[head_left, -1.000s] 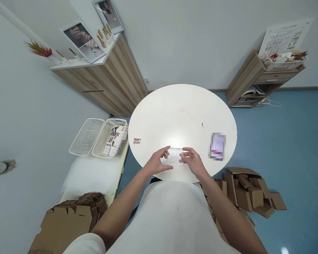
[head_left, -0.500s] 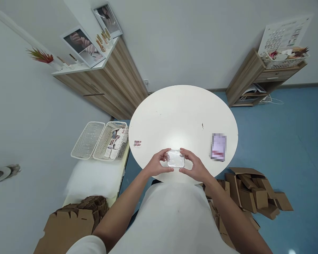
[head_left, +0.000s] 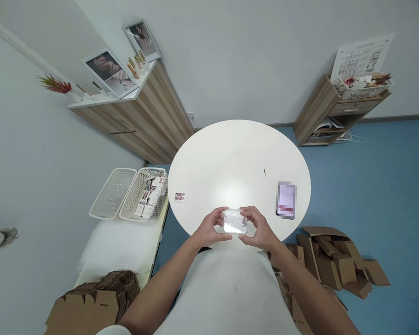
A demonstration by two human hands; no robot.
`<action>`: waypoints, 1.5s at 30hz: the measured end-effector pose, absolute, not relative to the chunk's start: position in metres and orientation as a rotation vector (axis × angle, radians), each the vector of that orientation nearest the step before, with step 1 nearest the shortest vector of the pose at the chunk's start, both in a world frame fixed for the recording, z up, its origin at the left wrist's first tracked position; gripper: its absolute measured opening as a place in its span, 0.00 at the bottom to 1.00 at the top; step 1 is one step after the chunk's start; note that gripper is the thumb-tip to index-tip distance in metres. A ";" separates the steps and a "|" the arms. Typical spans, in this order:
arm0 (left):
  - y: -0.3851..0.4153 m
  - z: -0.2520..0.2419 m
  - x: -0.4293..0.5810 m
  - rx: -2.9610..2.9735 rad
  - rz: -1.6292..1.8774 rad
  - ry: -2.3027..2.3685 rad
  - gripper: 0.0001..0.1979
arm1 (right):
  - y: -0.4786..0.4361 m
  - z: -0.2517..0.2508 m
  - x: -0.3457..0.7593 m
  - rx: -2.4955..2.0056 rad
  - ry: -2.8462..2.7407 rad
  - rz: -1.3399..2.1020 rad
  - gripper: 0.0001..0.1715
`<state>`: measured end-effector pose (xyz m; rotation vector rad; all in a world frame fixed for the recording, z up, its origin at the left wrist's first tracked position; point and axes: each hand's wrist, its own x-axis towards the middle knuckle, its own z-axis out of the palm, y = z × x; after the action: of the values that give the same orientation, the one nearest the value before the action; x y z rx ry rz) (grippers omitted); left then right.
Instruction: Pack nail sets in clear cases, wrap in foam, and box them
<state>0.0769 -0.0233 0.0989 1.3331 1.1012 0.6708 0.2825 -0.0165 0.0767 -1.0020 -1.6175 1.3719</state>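
White round worktop (head_left: pixel 237 153) fills the middle of the view, and I stand at its near edge.

Floor, my left: a stack of flattened cardboard (head_left: pixel 91 302), brown.

Floor, my right: a heap of folded cartons (head_left: pixel 335 260), loose.

Low white surface left of the worktop: two white mesh baskets side by side, an outer basket (head_left: pixel 108 193) and an inner basket (head_left: pixel 145 193). The inner one holds small printed packets.

Worktop, right side near the edge: a flat rectangular item (head_left: pixel 286 200), too blurred to identify.

Left hand (head_left: pixel 209 228) and right hand (head_left: pixel 261 230) meet over the near edge of the worktop. Both are closed on a small clear plastic box (head_left: pixel 234 222), one hand at each short end, with fingers curled over the far side and thumbs on the near side. I cannot tell whether the box touches the surface. Glare hides its contents.

Smallest item: a sticker card (head_left: pixel 179 197), alone on the worktop's left part and well apart from the hands.

Handling judgement:
- Thin clear plastic probably flexes, so pressure should be even from both ends.
- Grip near the corners rather than mid-lid, and hold the box level.
- Stay over the worktop, so a slip lands there and not on the floor.
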 end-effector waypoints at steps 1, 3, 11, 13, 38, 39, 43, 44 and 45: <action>-0.023 0.099 0.078 1.330 0.677 1.090 0.38 | -0.016 0.076 0.283 -0.993 -1.623 1.370 0.32; -0.023 0.099 0.079 1.320 0.694 1.063 0.38 | -0.016 0.077 0.284 -0.981 -1.615 1.375 0.31; -0.026 0.097 0.081 1.269 0.722 1.059 0.38 | -0.017 0.077 0.283 -0.978 -1.548 1.454 0.30; -0.027 0.096 0.081 1.250 0.732 1.056 0.38 | -0.018 0.076 0.282 -0.963 -1.527 1.476 0.30; -0.039 0.074 0.083 1.299 0.622 1.149 0.40 | -0.010 0.072 0.270 -1.434 -1.258 1.491 0.19; -0.041 0.071 0.082 1.310 0.618 1.154 0.41 | -0.011 0.070 0.268 -1.445 -1.239 1.492 0.20; -0.047 0.062 0.081 1.362 0.615 1.163 0.41 | -0.013 0.063 0.263 -1.460 -1.141 1.544 0.21; -0.048 0.061 0.081 1.378 0.617 1.169 0.41 | -0.014 0.062 0.262 -1.465 -1.120 1.558 0.21; -0.048 0.060 0.080 1.396 0.617 1.175 0.41 | -0.014 0.061 0.262 -1.468 -1.106 1.573 0.21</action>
<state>0.0804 -0.0481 0.0598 1.3959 1.1751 0.6174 0.2617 -0.0140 0.0607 -1.4675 -1.1058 1.5730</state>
